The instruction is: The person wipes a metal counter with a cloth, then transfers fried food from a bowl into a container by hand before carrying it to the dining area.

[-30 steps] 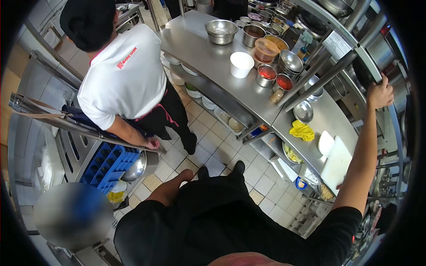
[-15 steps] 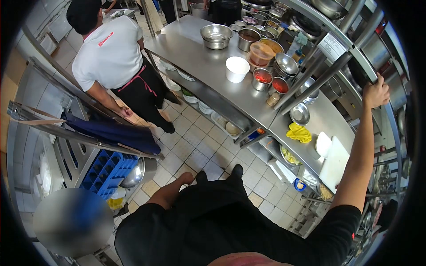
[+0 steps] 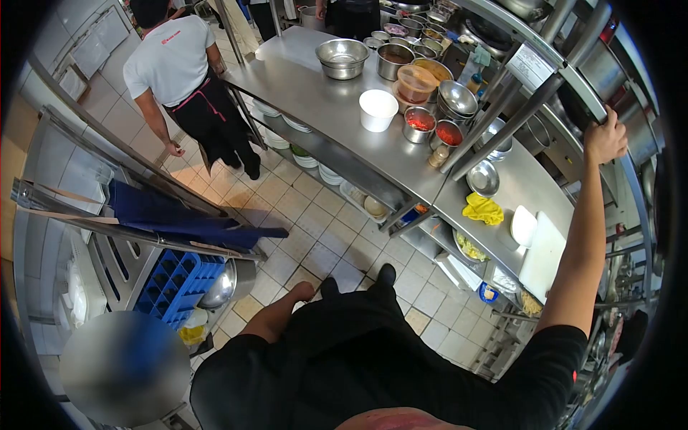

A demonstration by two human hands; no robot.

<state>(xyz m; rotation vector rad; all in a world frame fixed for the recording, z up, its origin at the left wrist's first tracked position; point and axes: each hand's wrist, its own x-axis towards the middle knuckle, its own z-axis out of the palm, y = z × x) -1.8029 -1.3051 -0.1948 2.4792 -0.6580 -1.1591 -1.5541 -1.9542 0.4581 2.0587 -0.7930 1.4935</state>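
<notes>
My right hand (image 3: 607, 137) reaches up to the right, fingers wrapped over the metal edge of the overhead shelf (image 3: 584, 94). Low at my left side, my left hand (image 3: 302, 291) hangs by my waist near the black apron (image 3: 337, 315); its fingers are hidden. Beneath my right arm a white cutting board (image 3: 542, 254) lies on the steel counter. Beside it are a white bowl-like dish (image 3: 524, 226), a yellow cloth (image 3: 483, 208) and a metal bowl (image 3: 483, 178).
A steel counter (image 3: 322, 100) runs ahead, bearing a white tub (image 3: 378, 110), pots of red food (image 3: 418, 124) and stacked metal bowls (image 3: 342, 59). A co-worker (image 3: 172, 64) walks at the left. Blue cloth (image 3: 168, 216) hangs from a rail above a blue rack (image 3: 175, 283).
The co-worker has stepped farther away along the aisle. The blue cloth's loose end now sticks out to the right. My right hand stays on the shelf edge.
</notes>
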